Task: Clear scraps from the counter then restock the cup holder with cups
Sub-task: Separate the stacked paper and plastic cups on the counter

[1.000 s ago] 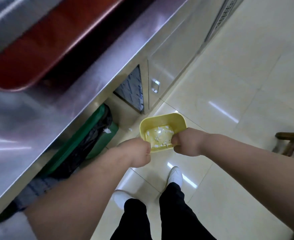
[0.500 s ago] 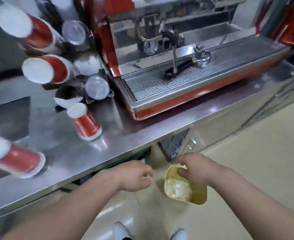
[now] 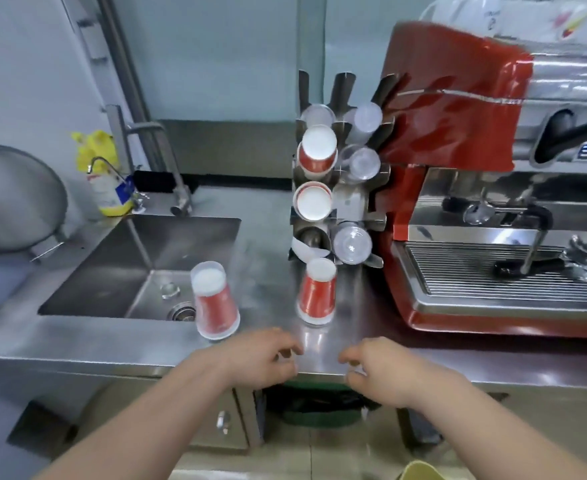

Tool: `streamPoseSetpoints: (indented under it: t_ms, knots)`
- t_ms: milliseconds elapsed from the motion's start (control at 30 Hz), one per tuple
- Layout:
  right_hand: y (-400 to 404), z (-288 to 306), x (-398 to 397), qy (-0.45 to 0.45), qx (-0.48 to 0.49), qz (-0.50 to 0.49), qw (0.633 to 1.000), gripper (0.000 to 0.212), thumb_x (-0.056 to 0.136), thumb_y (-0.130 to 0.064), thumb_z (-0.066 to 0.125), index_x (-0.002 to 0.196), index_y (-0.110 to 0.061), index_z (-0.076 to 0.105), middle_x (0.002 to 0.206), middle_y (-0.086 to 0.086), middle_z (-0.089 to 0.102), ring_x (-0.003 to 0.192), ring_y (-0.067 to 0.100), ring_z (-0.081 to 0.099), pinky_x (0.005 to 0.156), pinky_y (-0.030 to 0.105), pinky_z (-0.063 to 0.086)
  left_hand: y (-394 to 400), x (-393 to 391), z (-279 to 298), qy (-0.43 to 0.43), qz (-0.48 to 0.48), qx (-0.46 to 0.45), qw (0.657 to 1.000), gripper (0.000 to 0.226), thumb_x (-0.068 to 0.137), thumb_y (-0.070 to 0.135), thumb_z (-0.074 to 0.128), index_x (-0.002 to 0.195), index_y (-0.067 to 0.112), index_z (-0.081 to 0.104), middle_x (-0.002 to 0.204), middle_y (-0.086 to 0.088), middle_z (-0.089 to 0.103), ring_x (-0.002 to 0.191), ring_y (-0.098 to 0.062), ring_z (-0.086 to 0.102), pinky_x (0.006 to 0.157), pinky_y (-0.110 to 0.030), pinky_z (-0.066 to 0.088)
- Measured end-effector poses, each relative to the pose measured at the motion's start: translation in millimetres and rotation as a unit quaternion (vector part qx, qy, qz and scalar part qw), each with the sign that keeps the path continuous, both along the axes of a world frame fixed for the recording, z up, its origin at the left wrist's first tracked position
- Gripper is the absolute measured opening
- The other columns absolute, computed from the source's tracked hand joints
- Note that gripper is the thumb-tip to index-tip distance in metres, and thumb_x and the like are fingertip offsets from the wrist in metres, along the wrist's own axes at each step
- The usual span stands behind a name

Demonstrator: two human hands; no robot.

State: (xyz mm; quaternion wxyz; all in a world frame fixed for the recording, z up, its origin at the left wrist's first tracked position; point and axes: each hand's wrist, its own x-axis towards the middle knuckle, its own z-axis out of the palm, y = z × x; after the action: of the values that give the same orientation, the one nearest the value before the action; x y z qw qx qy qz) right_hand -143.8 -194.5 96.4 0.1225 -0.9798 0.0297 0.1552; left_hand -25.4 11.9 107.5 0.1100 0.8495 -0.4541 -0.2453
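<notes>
Two stacks of red paper cups stand upside down on the steel counter (image 3: 361,327): one stack (image 3: 214,301) by the sink corner, the other (image 3: 316,291) right in front of the cup holder (image 3: 349,199). The holder is a metal rack against the coffee machine; it carries red cups in its left column and clear plastic cups on the right. My left hand (image 3: 262,360) and my right hand (image 3: 385,370) hover at the counter's front edge, fingers loosely curled, holding nothing. A yellow tub's rim (image 3: 420,471) shows at the bottom edge, below my right forearm.
A sink (image 3: 139,268) with a tap lies left of the cups, with a yellow bottle (image 3: 107,185) behind it. A red espresso machine (image 3: 499,237) fills the right side. A green bin (image 3: 319,407) with a black liner sits under the counter between my hands.
My view has swung up from the floor to the counter. My right hand has let go of the yellow tub, which now sits low at the frame's bottom. Both hands have risen to the counter edge.
</notes>
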Motion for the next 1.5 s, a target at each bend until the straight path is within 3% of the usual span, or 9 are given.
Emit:
streamPoseSetpoints:
  t_ms: [400,533,667,733,833,967,1133,1400,1500]
  knots:
    - [100,9,107,-0.039,0.030,0.088,0.995,0.039,0.090,-0.033,0.050,0.128,-0.027,0.057,0.122,0.000,0.065,0.110,0.020,0.060,0.092,0.028,0.046,121,71,-20,0.010,0.124,-0.024,0.992,0.035,0.092,0.038,0.055,0.126,0.031,0.055,0.109,0.012,0.057,0.100,-0.010,0.059,0.091,-0.026,0.046]
    - [115,22,142,-0.075,0.036,0.086,0.993,0.030,0.088,-0.030,0.052,0.116,-0.031,0.061,0.105,0.003,0.067,0.099,0.022,0.061,0.085,0.032,0.049,140,101,-19,0.003,0.159,-0.045,0.986,0.037,0.091,0.037,0.055,0.128,0.034,0.053,0.104,0.016,0.055,0.094,-0.006,0.056,0.087,-0.021,0.043]
    - [119,39,176,-0.120,0.059,0.049,0.990,0.032,0.087,-0.030,0.053,0.118,-0.033,0.060,0.102,-0.001,0.065,0.096,0.018,0.061,0.079,0.027,0.046,146,135,-18,-0.012,0.186,-0.066,0.980,0.035,0.090,0.036,0.056,0.125,0.031,0.054,0.097,0.016,0.054,0.090,-0.009,0.056,0.088,-0.026,0.045]
    - [121,46,188,-0.136,0.063,0.034,0.988,0.033,0.087,-0.030,0.054,0.120,-0.030,0.058,0.105,0.000,0.063,0.099,0.019,0.060,0.080,0.027,0.045,144,148,-19,0.000,0.213,-0.084,0.973,0.044,0.090,0.038,0.058,0.132,0.028,0.051,0.097,0.014,0.053,0.090,-0.010,0.055,0.092,-0.028,0.046]
    - [126,50,200,-0.130,0.062,0.026,0.989,0.043,0.089,-0.034,0.055,0.131,-0.028,0.050,0.117,0.003,0.058,0.108,0.020,0.055,0.088,0.029,0.044,137,158,-26,0.033,0.237,-0.102,0.966,0.065,0.086,0.043,0.064,0.144,0.031,0.038,0.113,0.010,0.052,0.100,-0.012,0.057,0.098,-0.032,0.045]
    - [135,42,208,-0.099,0.076,0.041,0.991,0.064,0.086,-0.039,0.059,0.144,-0.030,0.033,0.137,0.001,0.047,0.128,0.019,0.044,0.102,0.031,0.038,123,159,-45,0.065,0.234,-0.107,0.964,0.081,0.079,0.043,0.071,0.149,0.031,0.031,0.129,0.002,0.052,0.111,-0.010,0.053,0.095,-0.023,0.041]
    - [138,26,217,-0.084,0.094,0.083,0.988,0.075,0.081,-0.040,0.063,0.147,-0.030,0.027,0.146,-0.001,0.040,0.133,0.018,0.039,0.109,0.030,0.034,112,153,-73,0.116,0.258,-0.131,0.950,0.078,0.064,0.052,0.071,0.134,0.044,0.038,0.124,0.009,0.059,0.116,-0.011,0.057,0.098,-0.036,0.050]
    - [119,15,225,-0.111,0.150,0.092,0.978,0.072,0.077,-0.033,0.067,0.142,-0.030,0.037,0.144,-0.005,0.043,0.131,0.013,0.041,0.105,0.019,0.029,95,146,-91,0.159,0.301,-0.175,0.924,0.075,0.065,0.045,0.077,0.130,0.046,0.040,0.120,0.018,0.062,0.109,-0.001,0.061,0.096,-0.031,0.051]
    - [105,14,220,-0.115,0.170,0.090,0.975,0.072,0.077,-0.032,0.067,0.142,-0.031,0.037,0.144,-0.006,0.043,0.131,0.012,0.042,0.105,0.019,0.030,83,138,-92,0.162,0.317,-0.181,0.917,0.061,0.065,0.047,0.074,0.119,0.048,0.044,0.114,0.020,0.063,0.107,0.001,0.061,0.094,-0.031,0.052]
